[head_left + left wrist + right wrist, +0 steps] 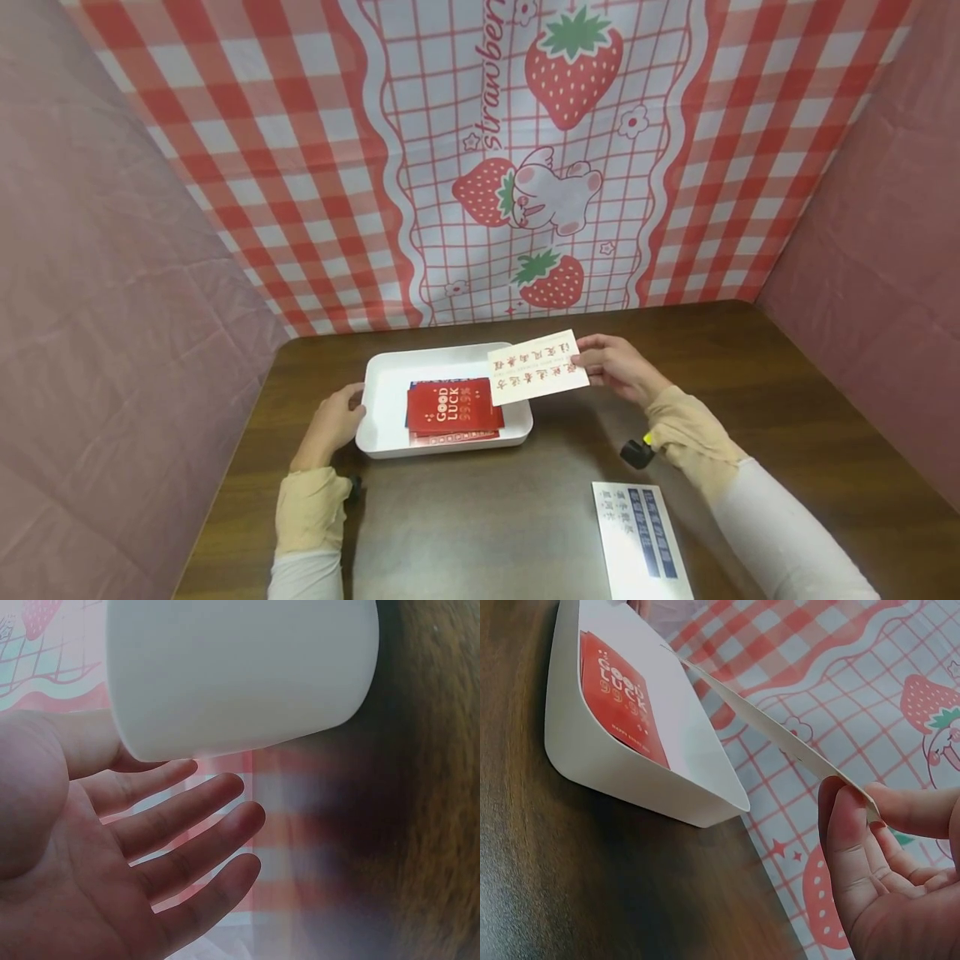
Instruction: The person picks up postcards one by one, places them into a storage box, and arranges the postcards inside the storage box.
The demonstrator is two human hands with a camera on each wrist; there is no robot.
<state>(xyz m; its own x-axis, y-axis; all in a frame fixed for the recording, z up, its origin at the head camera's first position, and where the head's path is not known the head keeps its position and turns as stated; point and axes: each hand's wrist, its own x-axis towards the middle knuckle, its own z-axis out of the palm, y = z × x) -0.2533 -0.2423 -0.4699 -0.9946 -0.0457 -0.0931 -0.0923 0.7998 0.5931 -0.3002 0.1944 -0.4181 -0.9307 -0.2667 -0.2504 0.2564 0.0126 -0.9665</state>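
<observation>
Between thumb and fingers, my right hand pinches a cream card printed with red characters. In the head view the card overlaps the right end of a white tray; the right wrist view has the card nearly edge-on, above the rim. A red "GOOD LUCK" card tops a small pile inside the tray, with blue and red edges showing beneath. At the tray's left end rests my left hand. Its fingers are extended and spread, and the thumb's tip is hidden behind the tray corner.
A white card with dark blue blocks of characters lies on the brown table, nearer the front. Behind the table hangs a red-checked strawberry cloth. Pink cloth walls stand on both sides.
</observation>
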